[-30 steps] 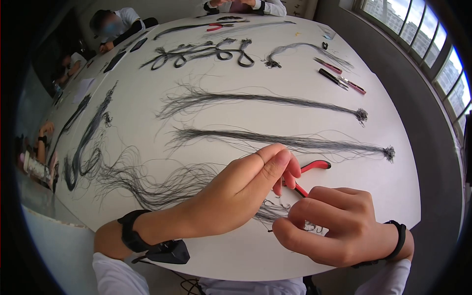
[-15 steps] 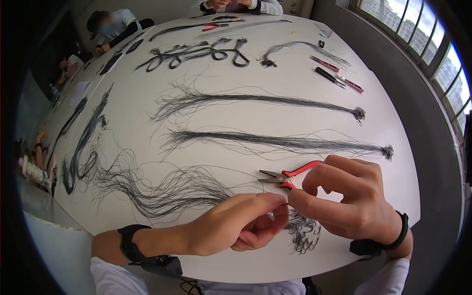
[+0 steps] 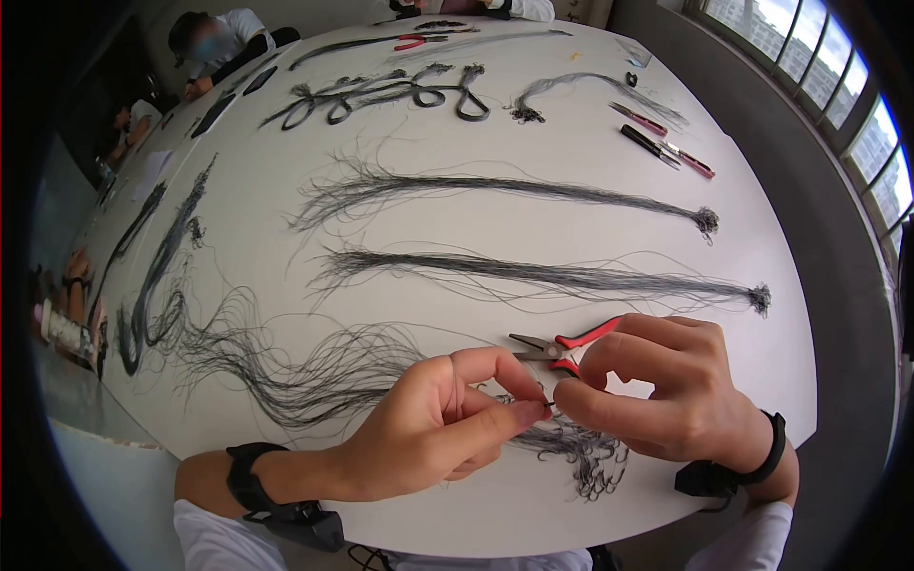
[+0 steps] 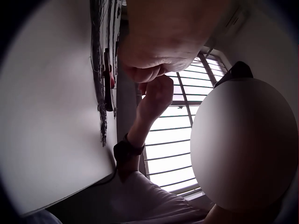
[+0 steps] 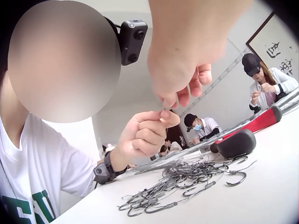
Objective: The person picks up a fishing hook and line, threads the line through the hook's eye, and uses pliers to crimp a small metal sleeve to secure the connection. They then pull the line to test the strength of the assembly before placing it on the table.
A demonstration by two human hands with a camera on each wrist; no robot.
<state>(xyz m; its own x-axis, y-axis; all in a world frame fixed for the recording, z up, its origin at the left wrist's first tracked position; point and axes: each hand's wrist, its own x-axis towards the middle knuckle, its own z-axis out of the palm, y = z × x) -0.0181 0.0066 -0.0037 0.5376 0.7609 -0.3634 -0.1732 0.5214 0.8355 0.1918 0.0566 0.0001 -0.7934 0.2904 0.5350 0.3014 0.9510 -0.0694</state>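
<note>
In the head view my left hand (image 3: 433, 428) pinches the short dark end of a fish hook (image 3: 549, 404) between thumb and forefinger. A fine line crosses its fingers. My right hand (image 3: 657, 381) pinches the same small hook from the other side, its fingertips hiding the rest. The fingertips of both hands meet in the right wrist view, above a pile of fish hooks (image 5: 187, 179) tied to dark line. Behind the right hand lie red-handled pliers (image 3: 547, 349) with their jaws apart.
Two long bundles of dark line (image 3: 533, 271) stretch across the white table (image 3: 457, 514), hooks clustered at their right ends. A loose, wavy bundle (image 3: 286, 381) spreads left of the hands. Farther off are cutters (image 3: 650, 147), looped bundles (image 3: 381, 100) and seated people.
The left hand has come down from over the pliers, turned, and brought its thumb and forefinger to the hook. The right hand has risen a little, uncovering the hook pile.
</note>
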